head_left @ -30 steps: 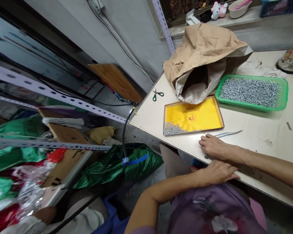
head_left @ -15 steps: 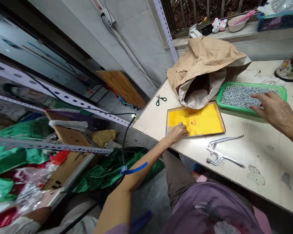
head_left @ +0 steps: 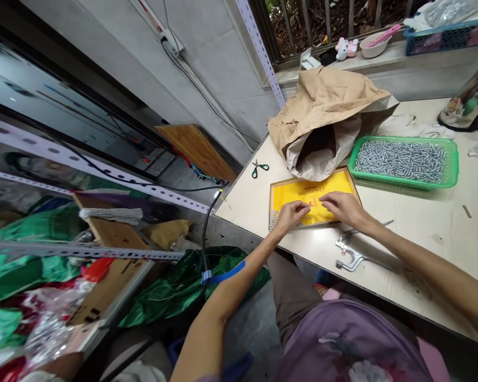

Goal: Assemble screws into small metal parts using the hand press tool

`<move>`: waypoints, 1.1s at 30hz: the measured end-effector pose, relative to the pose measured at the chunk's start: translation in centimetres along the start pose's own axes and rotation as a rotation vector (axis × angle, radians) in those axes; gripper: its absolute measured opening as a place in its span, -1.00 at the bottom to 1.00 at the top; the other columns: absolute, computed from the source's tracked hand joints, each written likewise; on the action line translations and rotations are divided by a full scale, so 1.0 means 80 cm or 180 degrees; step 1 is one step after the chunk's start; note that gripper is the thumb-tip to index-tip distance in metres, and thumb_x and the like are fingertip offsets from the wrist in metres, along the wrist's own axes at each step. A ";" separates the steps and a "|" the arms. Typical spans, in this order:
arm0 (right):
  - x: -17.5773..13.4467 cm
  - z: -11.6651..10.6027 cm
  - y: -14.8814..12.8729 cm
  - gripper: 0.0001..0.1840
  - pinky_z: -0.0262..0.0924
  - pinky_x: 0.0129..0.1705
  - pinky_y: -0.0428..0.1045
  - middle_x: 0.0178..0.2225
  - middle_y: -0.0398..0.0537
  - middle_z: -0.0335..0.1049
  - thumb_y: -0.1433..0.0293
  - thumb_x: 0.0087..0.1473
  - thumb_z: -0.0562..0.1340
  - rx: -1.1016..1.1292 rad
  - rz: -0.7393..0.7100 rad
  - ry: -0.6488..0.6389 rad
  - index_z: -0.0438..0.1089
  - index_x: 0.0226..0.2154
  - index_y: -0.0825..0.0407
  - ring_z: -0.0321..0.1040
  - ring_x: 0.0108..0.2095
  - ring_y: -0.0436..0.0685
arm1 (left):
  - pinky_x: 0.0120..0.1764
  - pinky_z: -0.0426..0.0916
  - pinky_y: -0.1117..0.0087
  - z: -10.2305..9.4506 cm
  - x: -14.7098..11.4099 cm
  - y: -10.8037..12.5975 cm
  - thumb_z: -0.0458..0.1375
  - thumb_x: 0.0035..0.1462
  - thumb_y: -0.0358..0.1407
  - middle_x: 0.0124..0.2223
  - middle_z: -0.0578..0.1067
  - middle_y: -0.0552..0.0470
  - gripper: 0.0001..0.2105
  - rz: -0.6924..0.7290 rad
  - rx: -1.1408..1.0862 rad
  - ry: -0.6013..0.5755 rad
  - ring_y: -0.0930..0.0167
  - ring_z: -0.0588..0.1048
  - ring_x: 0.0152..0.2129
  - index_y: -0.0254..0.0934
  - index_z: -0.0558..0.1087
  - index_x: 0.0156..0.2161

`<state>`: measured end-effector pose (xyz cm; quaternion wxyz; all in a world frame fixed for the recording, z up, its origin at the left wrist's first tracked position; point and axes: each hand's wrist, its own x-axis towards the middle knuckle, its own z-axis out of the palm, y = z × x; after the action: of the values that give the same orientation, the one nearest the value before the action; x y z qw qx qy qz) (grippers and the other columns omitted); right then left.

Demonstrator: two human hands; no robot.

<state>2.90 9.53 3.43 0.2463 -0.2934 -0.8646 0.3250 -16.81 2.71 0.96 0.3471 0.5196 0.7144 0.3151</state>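
Note:
Both hands are over a shallow cardboard tray (head_left: pixel 271 197) lined with a yellow printed bag (head_left: pixel 292 193). My left hand (head_left: pixel 292 215) is pinched closed near the tray's left half; a tiny bit of something pale shows at its fingertips, too small to name. Facing it, my right hand (head_left: pixel 342 207) has its fingers pressed together, and what they hold, if anything, cannot be made out. Small silvery metal pieces (head_left: pixel 274 217) lie in the tray's left corner. A green plastic basket (head_left: pixel 450 178) to the right is full of small metal pins or rivets (head_left: pixel 402 160).
Pliers-like metal tool (head_left: pixel 350 260) lies under my right forearm. Small green-handled scissors (head_left: pixel 259 169) rest left of a crumpled brown paper sack (head_left: pixel 326 101). A glass kettle (head_left: pixel 468 101) stands at the right. A black cable (head_left: pixel 204 228) runs beside my left arm.
My right hand has moved left from the basket of metal pieces to the tray. My left hand has lifted slightly off the tray's edge, its fingertips now toward the right hand.

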 end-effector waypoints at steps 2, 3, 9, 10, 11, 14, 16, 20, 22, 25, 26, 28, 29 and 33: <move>0.014 0.021 -0.015 -0.75 0.23 -0.27 -0.03 -0.32 -0.01 0.52 0.43 0.23 0.09 -0.0023 0.0111 -0.0110 0.50 -0.28 0.05 0.43 -0.31 0.11 | -0.38 0.35 0.48 0.000 -0.012 0.007 0.27 -0.02 -0.21 -0.43 0.51 0.05 -0.78 -0.0284 -0.0683 0.0036 0.50 0.44 -0.53 -0.37 0.50 -0.35; 0.015 0.027 -0.021 -0.75 0.22 -0.27 -0.03 -0.32 0.00 0.52 0.43 0.24 0.09 -0.0086 0.0091 -0.0136 0.49 -0.27 0.06 0.42 -0.31 0.11 | -0.40 0.35 0.48 0.000 -0.020 0.011 0.29 -0.05 -0.17 -0.44 0.51 0.05 -0.73 -0.0355 -0.0947 0.0030 0.51 0.43 -0.54 -0.38 0.50 -0.34; -0.065 -0.008 -0.029 -0.72 0.16 -0.30 -0.05 -0.32 0.03 0.43 0.37 0.29 0.04 -0.0833 -0.0149 -0.0689 0.43 -0.30 0.07 0.38 -0.31 0.10 | -0.49 0.30 0.52 0.033 -0.082 0.027 0.35 -0.14 -0.15 -0.48 0.48 0.07 -0.70 -0.0578 -0.1295 -0.0636 0.55 0.36 -0.60 -0.38 0.50 -0.41; -0.088 -0.017 -0.026 -0.70 0.16 -0.32 -0.05 -0.33 0.02 0.41 0.37 0.30 0.02 -0.0942 -0.0046 -0.0839 0.42 -0.33 0.07 0.37 -0.32 0.10 | -0.50 0.29 0.53 0.043 -0.090 0.028 0.34 -0.13 -0.17 -0.50 0.46 0.07 -0.72 -0.0718 -0.1243 -0.0794 0.55 0.35 -0.61 -0.38 0.51 -0.42; -0.112 -0.024 -0.022 -0.71 0.16 -0.34 -0.05 -0.33 0.02 0.40 0.36 0.30 0.02 -0.1027 0.0077 -0.0958 0.41 -0.33 0.07 0.37 -0.34 0.09 | -0.52 0.27 0.53 0.054 -0.096 0.029 0.33 -0.12 -0.18 -0.53 0.45 0.09 -0.74 -0.0859 -0.1163 -0.0917 0.55 0.34 -0.62 -0.38 0.51 -0.43; -0.176 -0.035 -0.010 -0.76 0.19 -0.37 -0.05 -0.27 0.01 0.37 0.34 0.29 0.04 -0.1219 0.0470 -0.1047 0.39 -0.25 0.05 0.37 -0.36 0.08 | -0.59 0.14 0.56 0.080 -0.103 0.033 0.29 -0.08 -0.23 -0.62 0.35 0.16 -0.80 -0.1136 -0.0782 -0.1112 0.58 0.25 -0.68 -0.39 0.52 -0.44; -0.205 -0.032 -0.003 -0.78 0.21 -0.39 -0.05 -0.25 0.00 0.35 0.34 0.28 0.04 -0.1314 0.0649 -0.0969 0.38 -0.20 0.03 0.37 -0.36 0.07 | -0.61 0.05 0.56 0.091 -0.102 0.036 0.27 -0.05 -0.25 -0.67 0.29 0.20 -0.81 -0.1192 -0.0514 -0.1189 0.60 0.18 -0.71 -0.39 0.53 -0.46; -0.226 -0.021 0.003 -0.77 0.24 -0.38 -0.04 -0.26 -0.01 0.35 0.40 0.28 0.01 -0.1354 0.0757 -0.0812 0.36 -0.21 0.02 0.36 -0.34 0.09 | -0.62 0.01 0.56 0.100 -0.098 0.040 0.27 -0.04 -0.28 -0.71 0.24 0.24 -0.83 -0.1278 -0.0183 -0.1373 0.61 0.12 -0.73 -0.39 0.52 -0.49; -0.224 -0.018 0.004 -0.77 0.24 -0.38 -0.04 -0.29 0.00 0.34 0.43 0.28 -0.01 -0.1349 0.0730 -0.0803 0.35 -0.24 0.03 0.35 -0.34 0.09 | -0.63 -0.01 0.56 0.101 -0.097 0.040 0.27 -0.04 -0.30 -0.72 0.22 0.25 -0.84 -0.1365 -0.0112 -0.1412 0.62 0.10 -0.75 -0.39 0.50 -0.50; -0.221 -0.017 0.006 -0.76 0.21 -0.40 -0.04 -0.31 0.00 0.33 0.47 0.26 -0.02 -0.1350 0.0648 -0.0834 0.34 -0.28 0.03 0.33 -0.34 0.10 | -0.67 -0.02 0.56 0.103 -0.095 0.038 0.26 0.00 -0.32 -0.72 0.24 0.24 -0.85 -0.1573 -0.0131 -0.1482 0.62 0.12 -0.78 -0.38 0.48 -0.50; -0.220 -0.017 0.007 -0.76 0.20 -0.40 -0.04 -0.31 0.00 0.33 0.50 0.25 -0.02 -0.1350 0.0632 -0.0848 0.33 -0.29 0.03 0.32 -0.35 0.10 | -0.68 -0.01 0.56 0.103 -0.094 0.038 0.26 0.00 -0.32 -0.72 0.25 0.23 -0.85 -0.1642 -0.0156 -0.1519 0.62 0.13 -0.79 -0.38 0.48 -0.50; -0.220 -0.017 0.008 -0.76 0.18 -0.40 -0.03 -0.30 0.01 0.32 0.55 0.23 -0.02 -0.1362 0.0605 -0.0905 0.32 -0.30 0.04 0.31 -0.35 0.10 | -0.69 0.03 0.58 0.103 -0.093 0.039 0.27 0.01 -0.34 -0.70 0.28 0.22 -0.85 -0.1742 -0.0205 -0.1600 0.62 0.18 -0.78 -0.37 0.47 -0.51; -0.220 -0.017 0.008 -0.76 0.17 -0.40 -0.03 -0.30 0.01 0.32 0.57 0.21 -0.01 -0.1380 0.0592 -0.0945 0.32 -0.30 0.04 0.30 -0.34 0.10 | -0.68 0.06 0.59 0.103 -0.092 0.040 0.27 0.01 -0.35 -0.70 0.29 0.22 -0.84 -0.1769 -0.0224 -0.1656 0.62 0.19 -0.78 -0.37 0.46 -0.52; -0.218 -0.021 0.005 -0.78 0.11 -0.39 -0.03 -0.29 0.02 0.31 0.59 0.21 0.00 -0.1454 0.0545 -0.1115 0.30 -0.30 0.06 0.27 -0.36 0.10 | -0.68 0.15 0.60 0.102 -0.092 0.045 0.27 0.05 -0.37 -0.72 0.28 0.21 -0.74 -0.1923 -0.0188 -0.1937 0.63 0.21 -0.80 -0.36 0.37 -0.60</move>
<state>16.39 -1.19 0.13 -0.0073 -0.3525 -0.9169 0.1873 -6.58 -2.68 0.54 0.6334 0.3462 0.6902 0.0521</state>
